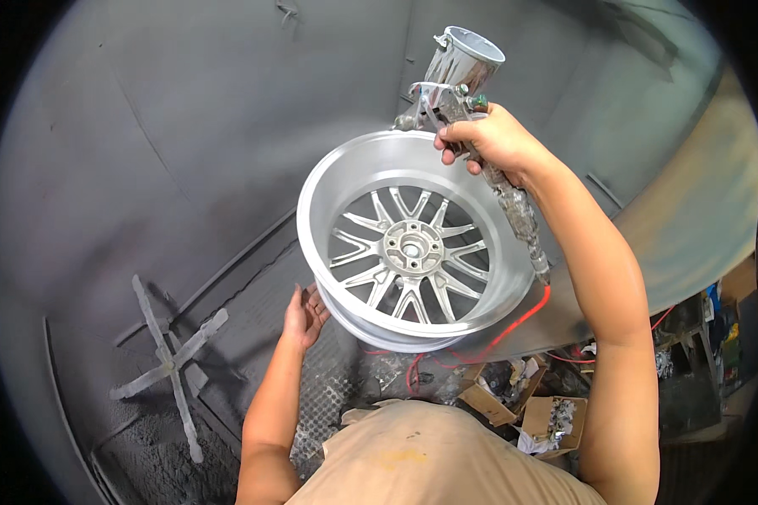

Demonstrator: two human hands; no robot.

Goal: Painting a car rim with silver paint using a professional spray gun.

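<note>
The silver wheel sits in the middle of the view, its hollow side facing up toward the wearer; whatever bears it is hidden, so how steady it is cannot be told. The left hand is loosely open at its lower left edge, contact unclear; fingers brushing a wet surface could smear it, and a push could unbalance it. The right hand is wrapped around the spray gun, whose nozzle end is close to the far lip. Dipping the gun might knock that lip, and tilting it could slop paint from the seemingly uncovered cup. The red hose runs near the lower right edge; if slack, it could drag across the finish or snag by the cardboard box.
</note>
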